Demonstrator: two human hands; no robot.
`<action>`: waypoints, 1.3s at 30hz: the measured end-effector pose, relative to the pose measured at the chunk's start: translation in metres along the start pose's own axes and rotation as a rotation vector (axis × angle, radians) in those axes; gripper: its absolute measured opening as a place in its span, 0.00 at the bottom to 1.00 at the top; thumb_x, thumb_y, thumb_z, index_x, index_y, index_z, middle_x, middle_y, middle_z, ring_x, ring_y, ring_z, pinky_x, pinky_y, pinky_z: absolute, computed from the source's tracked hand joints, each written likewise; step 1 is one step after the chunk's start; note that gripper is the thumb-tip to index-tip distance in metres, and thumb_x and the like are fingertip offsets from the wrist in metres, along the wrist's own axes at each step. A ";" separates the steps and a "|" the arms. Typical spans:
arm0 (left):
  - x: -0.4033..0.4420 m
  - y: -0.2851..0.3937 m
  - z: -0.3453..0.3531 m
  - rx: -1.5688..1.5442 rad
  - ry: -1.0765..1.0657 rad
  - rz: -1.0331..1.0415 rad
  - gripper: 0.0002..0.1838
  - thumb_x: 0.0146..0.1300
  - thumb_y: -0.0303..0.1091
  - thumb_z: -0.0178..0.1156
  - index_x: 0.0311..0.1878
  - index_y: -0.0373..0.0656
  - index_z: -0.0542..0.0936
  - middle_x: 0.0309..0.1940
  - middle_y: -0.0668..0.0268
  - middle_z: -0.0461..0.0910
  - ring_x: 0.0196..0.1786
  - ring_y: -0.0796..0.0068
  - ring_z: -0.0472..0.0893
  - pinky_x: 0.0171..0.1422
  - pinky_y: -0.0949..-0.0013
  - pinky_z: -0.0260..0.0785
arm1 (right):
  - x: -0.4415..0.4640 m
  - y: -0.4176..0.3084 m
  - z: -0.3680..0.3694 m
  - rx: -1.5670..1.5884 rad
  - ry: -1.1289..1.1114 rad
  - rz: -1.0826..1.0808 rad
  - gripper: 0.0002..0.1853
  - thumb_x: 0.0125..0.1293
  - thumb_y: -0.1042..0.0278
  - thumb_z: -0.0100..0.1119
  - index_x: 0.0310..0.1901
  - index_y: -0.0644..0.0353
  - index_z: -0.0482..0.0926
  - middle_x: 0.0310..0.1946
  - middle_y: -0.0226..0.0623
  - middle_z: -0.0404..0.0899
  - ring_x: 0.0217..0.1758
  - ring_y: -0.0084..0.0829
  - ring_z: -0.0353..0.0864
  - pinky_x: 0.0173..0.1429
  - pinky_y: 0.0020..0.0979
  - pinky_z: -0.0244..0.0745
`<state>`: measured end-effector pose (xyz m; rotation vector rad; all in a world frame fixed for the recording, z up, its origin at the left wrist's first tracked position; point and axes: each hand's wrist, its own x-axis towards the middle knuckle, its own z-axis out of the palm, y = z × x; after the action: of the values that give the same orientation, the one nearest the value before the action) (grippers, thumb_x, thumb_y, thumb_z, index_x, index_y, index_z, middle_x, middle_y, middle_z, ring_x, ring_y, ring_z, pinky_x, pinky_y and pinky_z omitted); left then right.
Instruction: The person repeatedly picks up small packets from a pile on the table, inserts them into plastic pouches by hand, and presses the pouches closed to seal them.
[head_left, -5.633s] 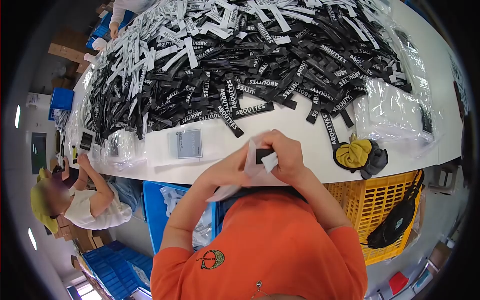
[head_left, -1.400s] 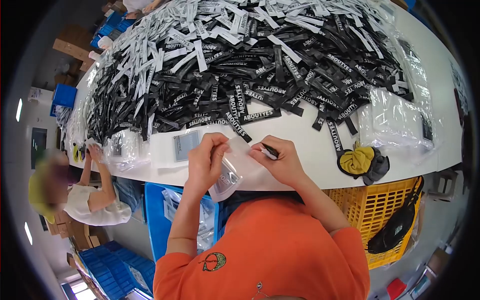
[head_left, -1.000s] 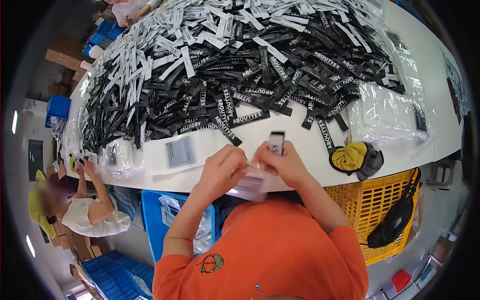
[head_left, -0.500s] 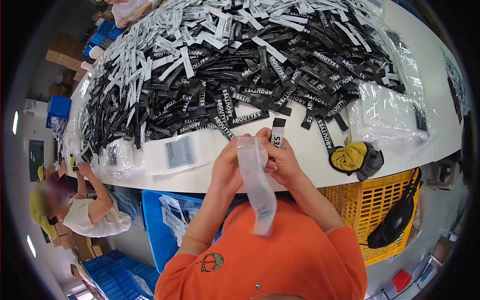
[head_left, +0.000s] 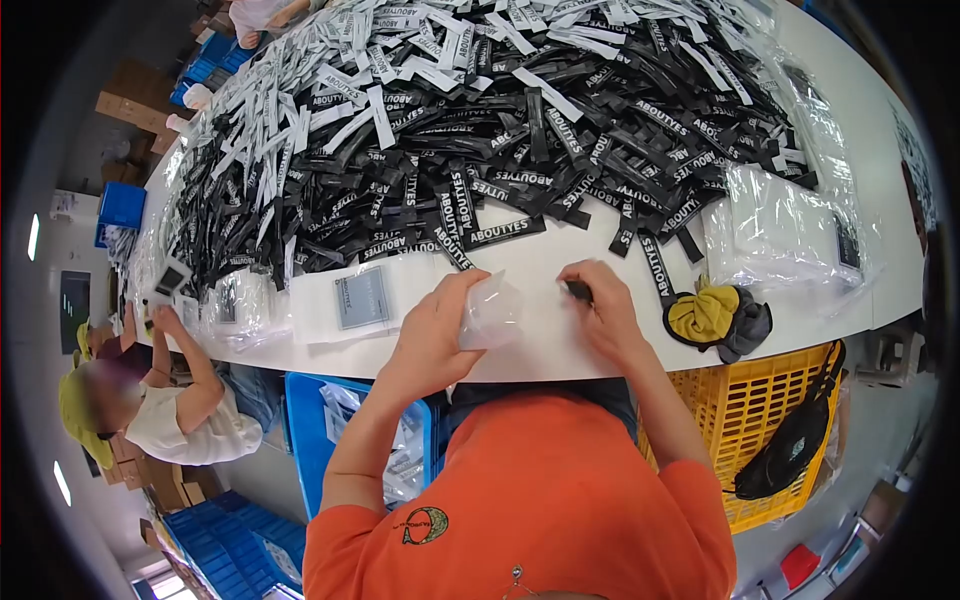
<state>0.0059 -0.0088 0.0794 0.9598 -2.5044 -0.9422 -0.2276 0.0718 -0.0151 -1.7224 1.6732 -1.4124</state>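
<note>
My left hand [head_left: 432, 330] is closed on a clear, frosted plastic bag [head_left: 490, 318], whose end bulges out beyond the fingers. To its right, my right hand [head_left: 608, 312] pinches a small black piece [head_left: 577, 290]; it looks like the dark end of a strip, the rest hidden by the fingers. Both hands are over the white table edge, apart from each other. Ahead of them lies a large heap of black and white strips [head_left: 500, 180] printed ABOUTYES. Left of my left hand rests a flat bag with a grey printed label [head_left: 362, 298].
Clear-bag stacks lie at right [head_left: 795, 225] and left [head_left: 240, 310]. A yellow and grey cloth bundle [head_left: 715, 318] sits near the right edge. Below are a blue bin [head_left: 305, 440] and a yellow crate [head_left: 740, 410] with a black pouch. A co-worker [head_left: 190, 420] works at left.
My hands have moved apart. The bag, which hung down in front of my shirt, is now gathered in my left hand, and the strip in my right hand shows only a dark end.
</note>
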 end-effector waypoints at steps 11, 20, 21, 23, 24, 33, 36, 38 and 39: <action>0.005 -0.001 0.025 0.236 -0.081 0.067 0.40 0.49 0.30 0.75 0.68 0.41 0.70 0.50 0.53 0.78 0.50 0.46 0.78 0.54 0.52 0.71 | 0.020 -0.050 -0.007 -0.310 -0.340 -0.097 0.22 0.59 0.78 0.65 0.57 0.58 0.76 0.42 0.40 0.78 0.41 0.42 0.85 0.43 0.40 0.80; 0.008 -0.005 0.039 0.239 0.057 0.059 0.49 0.45 0.35 0.79 0.72 0.37 0.66 0.48 0.52 0.75 0.50 0.46 0.76 0.55 0.53 0.69 | 0.002 -0.052 -0.013 0.315 -0.310 0.064 0.18 0.69 0.74 0.61 0.59 0.65 0.74 0.53 0.44 0.74 0.50 0.37 0.81 0.52 0.33 0.77; 0.009 -0.002 0.042 0.242 0.071 0.043 0.51 0.44 0.36 0.79 0.73 0.38 0.66 0.50 0.51 0.75 0.52 0.48 0.77 0.56 0.53 0.69 | 0.002 -0.060 -0.010 0.282 -0.271 0.085 0.17 0.68 0.75 0.62 0.57 0.65 0.77 0.51 0.44 0.76 0.48 0.37 0.82 0.51 0.33 0.78; 0.012 0.005 0.044 0.251 0.101 0.011 0.54 0.43 0.39 0.81 0.75 0.39 0.65 0.53 0.51 0.76 0.54 0.52 0.78 0.57 0.54 0.70 | 0.002 -0.058 -0.010 0.285 -0.226 0.104 0.15 0.67 0.77 0.63 0.54 0.65 0.80 0.47 0.43 0.79 0.46 0.37 0.84 0.49 0.33 0.80; 0.011 0.002 0.043 0.041 0.102 -0.016 0.49 0.46 0.38 0.81 0.72 0.39 0.67 0.52 0.52 0.77 0.53 0.57 0.79 0.56 0.57 0.71 | 0.003 -0.044 -0.012 0.319 -0.222 0.104 0.14 0.66 0.78 0.64 0.53 0.65 0.81 0.46 0.42 0.81 0.45 0.38 0.85 0.48 0.33 0.80; 0.008 -0.029 0.044 -0.714 0.166 -0.230 0.04 0.70 0.24 0.67 0.43 0.35 0.82 0.37 0.68 0.82 0.36 0.86 0.78 0.42 0.79 0.70 | 0.019 -0.036 -0.029 0.400 -0.423 0.240 0.15 0.70 0.77 0.62 0.57 0.65 0.79 0.49 0.41 0.87 0.48 0.33 0.88 0.53 0.32 0.80; 0.004 -0.028 0.045 -0.552 0.215 -0.173 0.04 0.71 0.25 0.66 0.43 0.36 0.82 0.35 0.72 0.79 0.37 0.87 0.76 0.42 0.79 0.68 | 0.020 -0.035 -0.032 0.398 -0.516 0.281 0.15 0.71 0.75 0.61 0.58 0.64 0.76 0.52 0.39 0.86 0.51 0.32 0.87 0.56 0.34 0.79; 0.003 -0.025 0.046 -0.526 0.256 -0.155 0.06 0.71 0.27 0.66 0.42 0.34 0.82 0.33 0.71 0.78 0.35 0.85 0.78 0.41 0.77 0.71 | 0.018 -0.024 -0.030 0.517 -0.489 0.259 0.16 0.71 0.75 0.62 0.58 0.62 0.75 0.52 0.37 0.86 0.53 0.31 0.86 0.56 0.33 0.78; 0.003 -0.025 0.046 -0.558 0.288 -0.159 0.06 0.71 0.27 0.66 0.42 0.34 0.82 0.33 0.71 0.79 0.36 0.85 0.78 0.41 0.77 0.71 | 0.016 -0.022 -0.022 0.625 -0.294 0.238 0.16 0.71 0.73 0.63 0.58 0.62 0.75 0.50 0.36 0.86 0.51 0.30 0.86 0.53 0.32 0.77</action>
<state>-0.0065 -0.0027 0.0287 1.0198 -1.8015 -1.3440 -0.2365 0.0711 0.0182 -1.2540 1.0789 -1.3059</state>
